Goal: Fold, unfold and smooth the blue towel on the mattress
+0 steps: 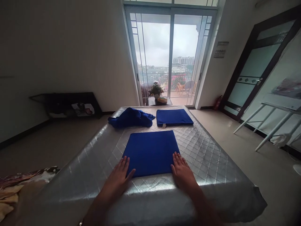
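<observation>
— Folded blue cloth [150,152]: location?
— Flat on the quilted mattress [207,157], near its front edge; left hand [119,175] and right hand [182,171] lie open, palms down, on its near corners, gripping nothing.

the folded blue cloth [150,153] looks matt and soft; the mattress [207,157] under it wears glossy, quilted plastic wrap. glass doors [169,56] shine, the floor [265,163] smooth, faintly sheened.
</observation>
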Demonstrator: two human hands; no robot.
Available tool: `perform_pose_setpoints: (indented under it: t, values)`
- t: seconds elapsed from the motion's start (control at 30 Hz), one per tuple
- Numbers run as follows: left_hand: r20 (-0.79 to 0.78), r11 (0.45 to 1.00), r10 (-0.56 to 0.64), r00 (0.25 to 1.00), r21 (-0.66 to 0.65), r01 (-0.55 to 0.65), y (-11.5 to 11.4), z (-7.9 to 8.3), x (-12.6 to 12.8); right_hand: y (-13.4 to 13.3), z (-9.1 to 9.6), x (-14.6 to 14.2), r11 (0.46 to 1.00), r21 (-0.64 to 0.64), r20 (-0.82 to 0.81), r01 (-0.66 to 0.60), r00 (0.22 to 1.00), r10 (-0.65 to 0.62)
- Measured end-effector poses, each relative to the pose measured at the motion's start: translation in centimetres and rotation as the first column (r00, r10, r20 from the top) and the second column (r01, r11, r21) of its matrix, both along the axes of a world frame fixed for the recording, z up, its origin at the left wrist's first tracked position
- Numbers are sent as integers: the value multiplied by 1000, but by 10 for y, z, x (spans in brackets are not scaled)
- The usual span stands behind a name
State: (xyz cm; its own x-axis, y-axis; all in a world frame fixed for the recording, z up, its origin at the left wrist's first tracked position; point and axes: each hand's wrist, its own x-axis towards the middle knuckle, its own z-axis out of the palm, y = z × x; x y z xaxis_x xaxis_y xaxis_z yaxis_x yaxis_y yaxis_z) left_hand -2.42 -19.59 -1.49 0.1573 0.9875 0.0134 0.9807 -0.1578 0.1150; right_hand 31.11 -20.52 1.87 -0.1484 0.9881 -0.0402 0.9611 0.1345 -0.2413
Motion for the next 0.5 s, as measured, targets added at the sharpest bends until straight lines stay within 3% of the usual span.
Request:
perform_pose_setpoints:
  t: [0.27,0.5]
  values:
    - [-5,993,99,995,-65,-100,-12,18,8,1,1,0,1000,-21,56,4,998,-3]
    - [14,992,118,993,-48,-117,-14,19,9,13,26,0,998,-56,97,-18,995,24]
